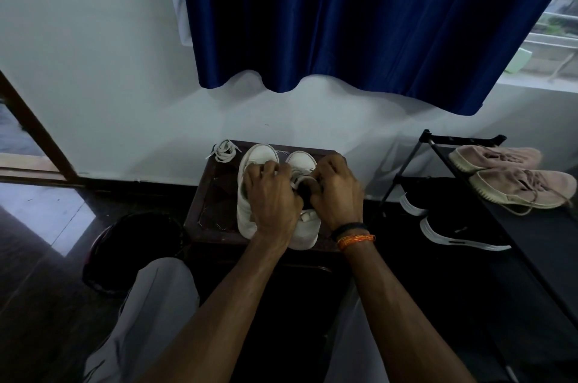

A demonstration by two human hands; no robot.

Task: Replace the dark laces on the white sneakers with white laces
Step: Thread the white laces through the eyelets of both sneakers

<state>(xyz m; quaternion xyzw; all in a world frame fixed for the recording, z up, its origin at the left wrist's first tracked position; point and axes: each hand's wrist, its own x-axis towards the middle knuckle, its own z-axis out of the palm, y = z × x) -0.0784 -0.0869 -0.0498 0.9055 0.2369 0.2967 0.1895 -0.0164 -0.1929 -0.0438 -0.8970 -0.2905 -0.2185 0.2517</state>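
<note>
Both hands [303, 192] curled over white sneakers [250, 163] on small table [206, 195].

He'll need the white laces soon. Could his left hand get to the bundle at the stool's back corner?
Probably yes. The white laces lie in the open on the stool, just beyond the left hand, with nothing between. That hand is busy at the sneakers, so it must let go first.

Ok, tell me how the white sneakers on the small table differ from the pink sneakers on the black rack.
The white sneakers stand on the small dark wooden table with toes toward the wall; the pink suede sneakers lie sideways on the black metal shoe rack. Both hands, left hand and right hand, work on the white pair; nothing touches the pink pair. Each pair sits side by side.
</note>
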